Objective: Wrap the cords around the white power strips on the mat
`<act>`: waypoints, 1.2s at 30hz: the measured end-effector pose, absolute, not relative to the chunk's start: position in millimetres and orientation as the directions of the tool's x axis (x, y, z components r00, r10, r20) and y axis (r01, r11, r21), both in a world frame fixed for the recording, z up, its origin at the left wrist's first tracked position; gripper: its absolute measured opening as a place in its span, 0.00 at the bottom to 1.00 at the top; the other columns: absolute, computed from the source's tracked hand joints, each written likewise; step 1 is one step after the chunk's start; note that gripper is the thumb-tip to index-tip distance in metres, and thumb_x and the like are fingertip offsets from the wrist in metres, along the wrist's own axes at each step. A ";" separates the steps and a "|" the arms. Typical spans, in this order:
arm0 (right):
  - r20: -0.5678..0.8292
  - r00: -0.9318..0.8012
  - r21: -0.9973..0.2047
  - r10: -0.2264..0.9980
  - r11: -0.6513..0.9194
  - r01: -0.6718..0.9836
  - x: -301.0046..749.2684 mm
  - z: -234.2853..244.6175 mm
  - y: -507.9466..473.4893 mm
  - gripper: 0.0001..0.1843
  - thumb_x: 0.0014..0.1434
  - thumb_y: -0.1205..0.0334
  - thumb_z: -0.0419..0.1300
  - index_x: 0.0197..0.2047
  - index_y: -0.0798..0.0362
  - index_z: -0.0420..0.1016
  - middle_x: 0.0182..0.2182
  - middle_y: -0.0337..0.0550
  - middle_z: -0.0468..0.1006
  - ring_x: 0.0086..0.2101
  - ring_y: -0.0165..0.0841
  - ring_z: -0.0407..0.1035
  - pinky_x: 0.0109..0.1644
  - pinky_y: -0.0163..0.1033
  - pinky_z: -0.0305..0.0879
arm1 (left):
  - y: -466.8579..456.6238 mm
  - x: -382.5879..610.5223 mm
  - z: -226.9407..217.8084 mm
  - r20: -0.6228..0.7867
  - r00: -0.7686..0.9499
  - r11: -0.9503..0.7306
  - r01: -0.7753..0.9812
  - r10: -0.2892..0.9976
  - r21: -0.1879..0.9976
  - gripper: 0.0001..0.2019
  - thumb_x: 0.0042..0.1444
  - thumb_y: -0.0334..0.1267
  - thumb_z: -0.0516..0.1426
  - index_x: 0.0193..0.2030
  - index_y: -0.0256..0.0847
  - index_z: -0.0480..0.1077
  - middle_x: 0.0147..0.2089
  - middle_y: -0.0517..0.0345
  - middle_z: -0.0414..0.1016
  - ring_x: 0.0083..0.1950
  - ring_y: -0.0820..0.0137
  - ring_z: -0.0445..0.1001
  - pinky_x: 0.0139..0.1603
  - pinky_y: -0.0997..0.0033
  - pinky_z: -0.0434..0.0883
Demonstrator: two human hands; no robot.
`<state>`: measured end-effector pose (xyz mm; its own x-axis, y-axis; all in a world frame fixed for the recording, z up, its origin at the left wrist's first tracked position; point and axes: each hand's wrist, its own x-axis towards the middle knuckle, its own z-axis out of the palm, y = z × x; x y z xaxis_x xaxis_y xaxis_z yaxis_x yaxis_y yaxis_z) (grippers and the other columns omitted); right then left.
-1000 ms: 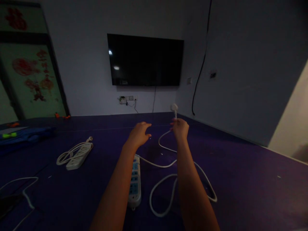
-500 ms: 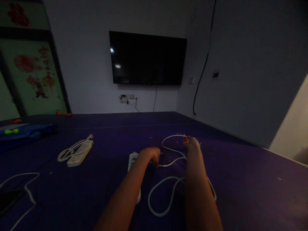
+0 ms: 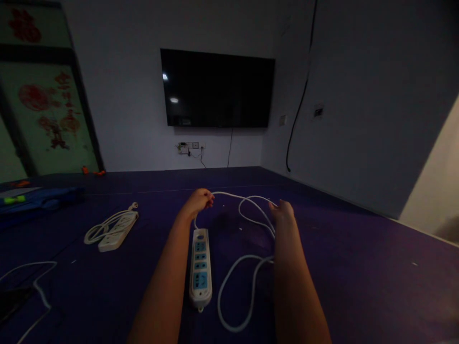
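Note:
A white power strip (image 3: 200, 260) with blue sockets lies lengthwise on the purple surface, just right of my left forearm. Its white cord (image 3: 234, 329) leaves the far end and spreads in loose loops to the right. My left hand (image 3: 201, 199) is closed on the cord a little beyond the strip, lifting that stretch. Farther right, my right hand (image 3: 283, 210) has its fingers pinched on another part of the cord. My right forearm hides some of the loops.
A second white power strip (image 3: 120, 232) with its cord bundled lies to the left. Another white cable (image 3: 43, 296) and a dark flat object (image 3: 14, 302) are at the near left. Blue cloth (image 3: 53, 198) lies farther back. A television (image 3: 218, 89) hangs on the far wall.
My left hand has moved left and away from me, drawing the cord up near the strip's far end. The strip is now uncovered. My right hand has barely shifted.

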<state>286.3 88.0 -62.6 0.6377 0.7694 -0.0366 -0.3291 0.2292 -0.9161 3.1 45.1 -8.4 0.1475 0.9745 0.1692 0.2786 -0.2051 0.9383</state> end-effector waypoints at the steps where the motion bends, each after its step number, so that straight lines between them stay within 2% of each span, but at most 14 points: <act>1: -0.056 0.626 -0.924 0.778 0.197 -0.327 282.1 -59.5 85.6 0.06 0.62 0.67 0.51 0.39 0.53 0.68 0.25 0.35 0.68 0.18 0.24 0.63 0.23 0.29 0.66 | 44.6 -5.0 -4.8 0.192 0.098 -0.209 0.211 0.976 0.955 0.08 0.54 0.28 0.51 0.25 0.37 0.66 0.23 0.60 0.69 0.25 0.77 0.68 0.33 0.76 0.67; 3: -0.086 0.585 -0.942 0.806 0.126 -0.312 272.3 -52.0 79.1 0.06 0.61 0.62 0.55 0.36 0.55 0.69 0.24 0.37 0.70 0.19 0.25 0.65 0.22 0.30 0.66 | 43.6 -18.2 0.0 0.207 0.016 -0.208 0.085 0.978 0.974 0.07 0.54 0.30 0.51 0.26 0.37 0.66 0.25 0.59 0.70 0.27 0.76 0.70 0.37 0.73 0.68; 5: -0.042 0.472 -0.979 0.881 0.057 -0.194 261.0 -42.2 70.0 0.11 0.58 0.57 0.58 0.33 0.58 0.71 0.24 0.42 0.74 0.20 0.27 0.68 0.22 0.30 0.66 | 43.3 -26.5 2.0 0.195 -0.055 -0.197 -0.024 0.979 0.980 0.06 0.53 0.30 0.52 0.26 0.37 0.66 0.25 0.59 0.71 0.28 0.74 0.72 0.41 0.68 0.69; 8: 0.019 0.107 -0.985 0.994 0.000 0.171 243.3 -25.6 54.8 0.18 0.56 0.51 0.60 0.33 0.60 0.74 0.24 0.47 0.77 0.21 0.27 0.69 0.21 0.29 0.64 | 45.3 -31.0 2.3 0.143 -0.147 -0.166 -0.154 0.979 0.974 0.05 0.50 0.29 0.52 0.25 0.37 0.66 0.24 0.60 0.71 0.28 0.74 0.72 0.46 0.62 0.68; 11: -0.019 -0.214 -0.929 0.977 0.062 0.366 229.6 -13.9 45.4 0.16 0.46 0.55 0.68 0.35 0.58 0.77 0.24 0.44 0.78 0.23 0.26 0.70 0.22 0.27 0.63 | 49.5 -31.5 2.1 0.066 -0.223 -0.124 -0.258 0.973 0.958 0.06 0.50 0.27 0.51 0.25 0.38 0.65 0.23 0.62 0.70 0.26 0.74 0.72 0.49 0.58 0.66; 12: -0.055 -0.257 -0.908 0.965 0.059 0.414 226.9 -12.1 44.7 0.17 0.41 0.60 0.71 0.35 0.56 0.77 0.23 0.42 0.78 0.23 0.27 0.70 0.22 0.27 0.63 | 51.0 -31.7 2.1 0.038 -0.249 -0.112 -0.289 0.968 0.951 0.07 0.51 0.28 0.50 0.24 0.38 0.64 0.23 0.62 0.69 0.26 0.74 0.72 0.50 0.57 0.66; 14: -0.152 -0.232 -0.847 0.961 -0.006 0.532 224.2 -11.2 46.0 0.20 0.31 0.71 0.72 0.33 0.53 0.78 0.19 0.37 0.76 0.20 0.27 0.69 0.21 0.28 0.62 | 53.7 -32.7 1.7 -0.013 -0.299 -0.096 -0.348 0.954 0.933 0.09 0.53 0.28 0.49 0.24 0.39 0.62 0.22 0.63 0.68 0.26 0.74 0.73 0.52 0.54 0.65; 17: -0.239 -0.125 -0.752 0.963 -0.102 0.652 225.5 -13.0 49.5 0.14 0.30 0.77 0.68 0.24 0.55 0.77 0.13 0.37 0.73 0.17 0.28 0.67 0.19 0.28 0.59 | 56.0 -34.9 0.5 -0.074 -0.355 -0.088 -0.419 0.932 0.904 0.09 0.54 0.28 0.48 0.24 0.40 0.61 0.21 0.64 0.67 0.27 0.74 0.73 0.54 0.51 0.64; 19: -0.232 -0.134 -0.753 0.963 -0.091 0.651 227.0 -13.6 49.4 0.09 0.33 0.75 0.67 0.21 0.56 0.76 0.15 0.40 0.74 0.17 0.28 0.68 0.18 0.27 0.57 | 56.6 -35.7 -0.5 -0.104 -0.376 -0.084 -0.451 0.921 0.888 0.10 0.55 0.28 0.47 0.24 0.40 0.60 0.20 0.65 0.66 0.25 0.75 0.73 0.55 0.50 0.63; 22: -0.199 -0.186 -0.775 0.962 -0.038 0.631 226.3 -12.8 47.0 0.07 0.36 0.71 0.68 0.23 0.56 0.77 0.19 0.42 0.77 0.17 0.28 0.69 0.17 0.26 0.53 | 57.1 -34.6 -1.4 -0.135 -0.395 -0.079 -0.481 0.909 0.873 0.10 0.55 0.27 0.48 0.24 0.40 0.60 0.20 0.66 0.66 0.23 0.77 0.71 0.56 0.51 0.62; 27: -0.379 -0.255 -0.656 0.890 -0.064 0.752 216.5 -15.8 50.3 0.07 0.40 0.71 0.67 0.27 0.57 0.75 0.18 0.38 0.76 0.16 0.23 0.65 0.19 0.26 0.52 | 58.8 -29.8 -1.3 -0.147 -0.429 -0.101 -0.504 0.891 0.858 0.09 0.54 0.26 0.49 0.25 0.39 0.61 0.21 0.65 0.66 0.24 0.76 0.72 0.55 0.48 0.63; 29: -0.387 -0.270 -0.650 0.882 -0.054 0.758 213.1 -17.9 53.7 0.05 0.43 0.73 0.65 0.27 0.57 0.75 0.17 0.36 0.75 0.15 0.22 0.63 0.19 0.26 0.53 | 59.7 -28.6 -2.1 -0.142 -0.448 -0.115 -0.498 0.882 0.860 0.09 0.54 0.26 0.49 0.24 0.38 0.61 0.21 0.64 0.66 0.24 0.75 0.72 0.55 0.47 0.63; 32: -0.232 -0.245 -0.733 0.941 -0.003 0.681 211.7 -16.6 57.0 0.04 0.45 0.73 0.64 0.27 0.57 0.75 0.15 0.34 0.72 0.15 0.22 0.61 0.20 0.27 0.55 | 61.8 -27.7 -4.4 -0.119 -0.492 -0.147 -0.468 0.862 0.871 0.09 0.53 0.25 0.49 0.24 0.38 0.61 0.20 0.64 0.66 0.24 0.76 0.72 0.54 0.49 0.64; 36: 0.109 -0.153 -0.873 0.982 0.168 0.457 213.3 -5.2 55.5 0.04 0.46 0.72 0.63 0.29 0.58 0.75 0.15 0.33 0.71 0.16 0.22 0.60 0.20 0.28 0.55 | 66.5 -25.9 -8.1 -0.037 -0.561 -0.225 -0.391 0.827 0.892 0.09 0.51 0.24 0.50 0.23 0.38 0.61 0.21 0.64 0.65 0.25 0.75 0.72 0.47 0.59 0.70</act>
<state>213.3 55.5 -5.2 -0.1526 0.9822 0.1095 0.4575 0.1684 -0.8731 -25.9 66.5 -8.1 -0.5606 0.8273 -0.0367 -0.3911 -0.2254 0.8923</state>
